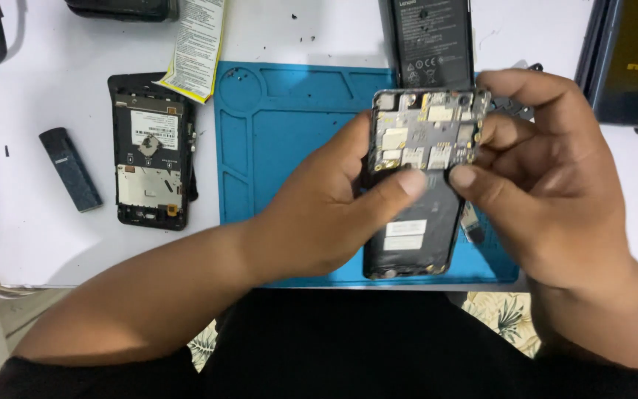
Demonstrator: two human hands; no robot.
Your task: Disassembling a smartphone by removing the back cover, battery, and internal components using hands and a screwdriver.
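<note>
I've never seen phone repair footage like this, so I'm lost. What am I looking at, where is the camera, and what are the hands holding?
The camera sits on the person's head, looking down at a white table with a blue work mat. Both bare hands hold an opened phone, circuit boards showing: the left hand grips its side, the right hand pinches its top edge. To the left lie another opened phone, a small dark bar and a yellow-edged leaflet. A black battery lies above.

Place: phone repair workshop, seen from my seat.
Surface: white surface (53, 244) carrying my blue repair mat (289, 118) with moulded compartments.
Evidence: opened phone (149, 151) with internals exposed, loose battery (431, 37), peeled label strip (197, 44), black pry tool (70, 168).
</note>
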